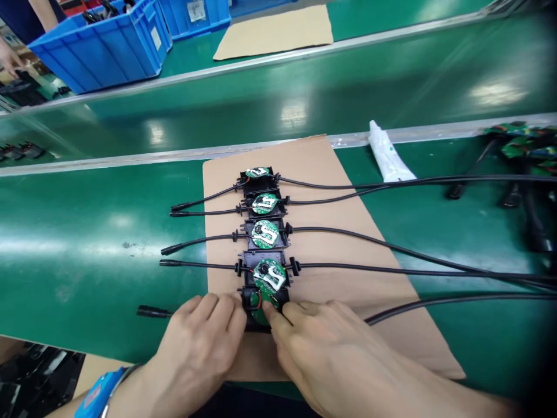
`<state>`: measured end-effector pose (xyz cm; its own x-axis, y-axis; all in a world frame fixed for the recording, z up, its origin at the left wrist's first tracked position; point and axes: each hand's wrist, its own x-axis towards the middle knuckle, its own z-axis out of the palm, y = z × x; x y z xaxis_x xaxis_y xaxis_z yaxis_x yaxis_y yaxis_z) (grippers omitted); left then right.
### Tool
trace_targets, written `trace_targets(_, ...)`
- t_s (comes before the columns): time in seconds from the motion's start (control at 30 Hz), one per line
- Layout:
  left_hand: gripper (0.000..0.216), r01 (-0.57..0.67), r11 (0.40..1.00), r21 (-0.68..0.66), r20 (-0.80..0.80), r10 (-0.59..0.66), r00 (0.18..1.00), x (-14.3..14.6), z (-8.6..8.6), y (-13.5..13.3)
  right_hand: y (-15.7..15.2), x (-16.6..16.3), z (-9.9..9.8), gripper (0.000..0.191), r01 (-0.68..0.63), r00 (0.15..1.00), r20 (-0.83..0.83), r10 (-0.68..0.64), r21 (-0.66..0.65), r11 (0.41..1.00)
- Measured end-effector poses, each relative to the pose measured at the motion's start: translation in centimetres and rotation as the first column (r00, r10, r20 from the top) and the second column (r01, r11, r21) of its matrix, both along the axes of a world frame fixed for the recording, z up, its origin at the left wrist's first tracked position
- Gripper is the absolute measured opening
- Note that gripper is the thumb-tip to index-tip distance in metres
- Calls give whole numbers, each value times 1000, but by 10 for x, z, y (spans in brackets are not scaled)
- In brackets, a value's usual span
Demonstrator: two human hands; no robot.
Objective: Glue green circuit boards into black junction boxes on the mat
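Nearest me lies a black plastic case with a round green circuit board (261, 310) and a red wire. My left hand (206, 328) is closed at the case's left end, on a short black cable (154, 312) whose plug sticks out past the knuckles. My right hand (319, 339) is bent over the right end, its index fingertip touching the board; the other fingers are curled and their tips hidden. A thicker black cable (404, 306) runs out from beneath it. Beyond, several similar black cases (265, 255) stand in a column, each with a board bearing white paste and cables on both sides.
Under the cases is a cardboard sheet (348, 325) on the green worktop (87, 232). A white tube (387, 152) lies behind, with more boards and cables (528, 151) at right. Across a raised ledge stand blue crates (108, 52); another person's hand (9, 57) shows at far left.
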<state>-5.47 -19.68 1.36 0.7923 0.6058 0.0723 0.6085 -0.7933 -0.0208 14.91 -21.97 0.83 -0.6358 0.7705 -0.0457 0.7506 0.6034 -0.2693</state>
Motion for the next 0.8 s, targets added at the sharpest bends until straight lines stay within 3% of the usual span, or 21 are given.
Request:
trace_targets(0.1, 24, 13, 998, 65, -160, -3, 987, 9, -1, -4, 0, -2, -1, 35, 31, 999, -42, -31, 13, 999)
trace_targets(0.2, 23, 31, 996, 80, -162, -18, 987, 7, -1, -3, -1, -4, 2, 32, 64, 997, -56, -62, 40, 997)
trace_targets(0.37, 30, -68, 997, -30, 96, 70, 993, -6, 6, 1, -3, 5, 13, 31, 44, 998, -39, -49, -123, 991)
trace_targets(0.47, 30, 81, 984, -157, 260, -38, 965, -5, 1, -3, -7, 16, 18, 26, 103, 987, -89, -132, -276, 956)
trace_targets(0.57, 27, 218, 956, -195, 287, -157, 945, 0, -14, -5, -10, 22, 19, 18, 177, 967, -102, -232, -379, 908)
trace_targets(0.7, 24, 235, 957, -171, 289, -179, 941, 0, -29, -5, -11, 21, 19, 10, 207, 962, -87, -261, -396, 895)
trace_targets(0.8, 23, 244, 949, -201, 311, -174, 934, -1, -30, -5, -11, 20, 14, 12, 143, 970, -142, -196, -319, 937)
